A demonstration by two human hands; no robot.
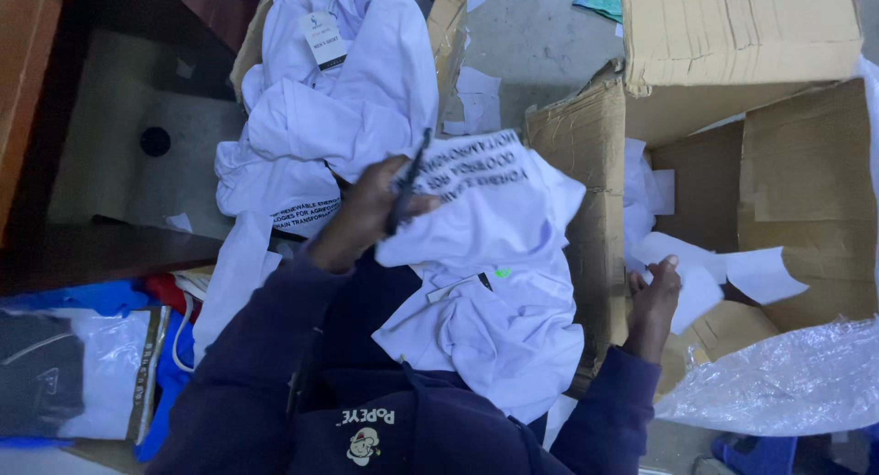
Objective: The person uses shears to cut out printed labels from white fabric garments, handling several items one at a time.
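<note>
A white printed cotton shirt (494, 283) drapes over the person's lap. The left hand (366, 214) pins its top edge, fingers closed around a dark slim tool (407, 182). The right hand (655, 296), loosely curled and empty, rests on the open brown cardboard box (586, 164) holding white paper scraps (723, 269). Beyond lie heaped white garments (339, 100).

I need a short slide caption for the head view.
Left hand holds white shirt; right hand reaches into cardboard box.

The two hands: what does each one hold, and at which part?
The left hand holds a dark slim tool near its lower end, over a white shirt. The right hand touches white paper scraps in the cardboard box; its grip cannot be told.
</note>
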